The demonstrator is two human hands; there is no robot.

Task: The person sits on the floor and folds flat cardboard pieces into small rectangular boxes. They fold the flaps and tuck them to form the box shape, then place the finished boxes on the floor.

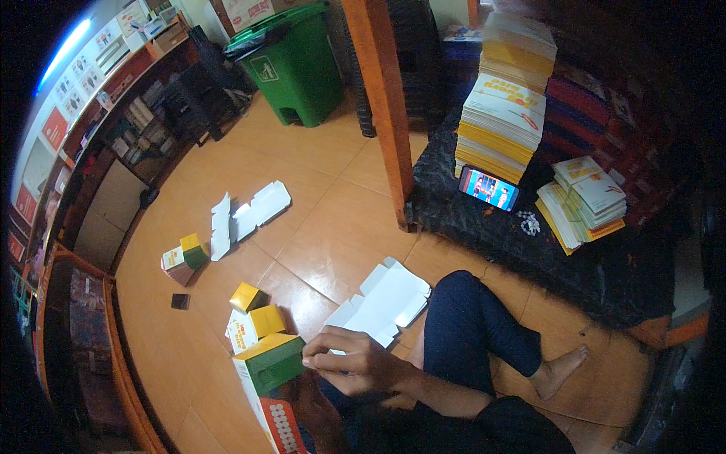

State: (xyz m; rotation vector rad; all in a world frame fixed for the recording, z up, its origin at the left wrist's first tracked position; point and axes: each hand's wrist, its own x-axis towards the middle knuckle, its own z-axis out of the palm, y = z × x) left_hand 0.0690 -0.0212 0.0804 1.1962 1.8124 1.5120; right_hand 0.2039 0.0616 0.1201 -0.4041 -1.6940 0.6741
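Observation:
In front of me stands a green, yellow and white cardboard box [276,367], with a red panel low on its side. My right hand [354,363] is closed, thumb and fingers pinched at the box's green right corner. Below that corner my left hand [311,405] lies in shadow against the box and holds it; its fingers are mostly hidden. Just beyond the box are smaller yellow-topped boxes [257,321] on the floor. A flattened white carton blank [382,303] lies past my right hand, beside my bent knee.
Further off lie another white blank [249,216], a green-yellow box [185,257] and a dark flat object [180,301]. At right, a black-covered platform [454,204] bears a tall carton stack [499,106], a tied bundle [586,200] and a lit phone [488,189]. An orange post [386,113] and green bin [295,68] stand behind.

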